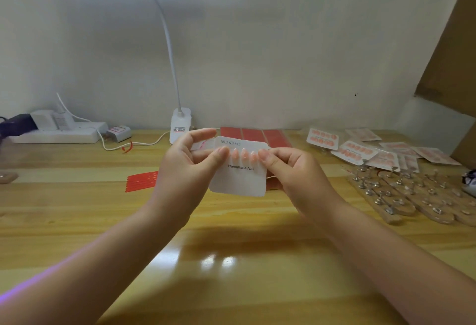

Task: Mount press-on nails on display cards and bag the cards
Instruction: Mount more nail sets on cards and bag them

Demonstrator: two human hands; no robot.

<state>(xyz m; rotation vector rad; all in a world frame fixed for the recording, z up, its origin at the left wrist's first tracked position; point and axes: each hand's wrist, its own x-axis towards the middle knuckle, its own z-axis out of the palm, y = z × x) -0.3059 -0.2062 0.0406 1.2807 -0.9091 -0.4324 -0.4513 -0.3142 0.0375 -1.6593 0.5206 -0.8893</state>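
A glossy yellow-brown wooden plank table [77, 221] carries a white power strip [59, 132] at its far left and a white desk lamp base [181, 125] by the wall. Red adhesive strips [141, 181] lie left of centre and red tape sheets [253, 134] behind. On the right lie bagged white cards of pink nails [360, 150] and wooden boards with small metal nail stands [412, 196].

Head cam, fwd-down, close over wooden desk [77, 221].
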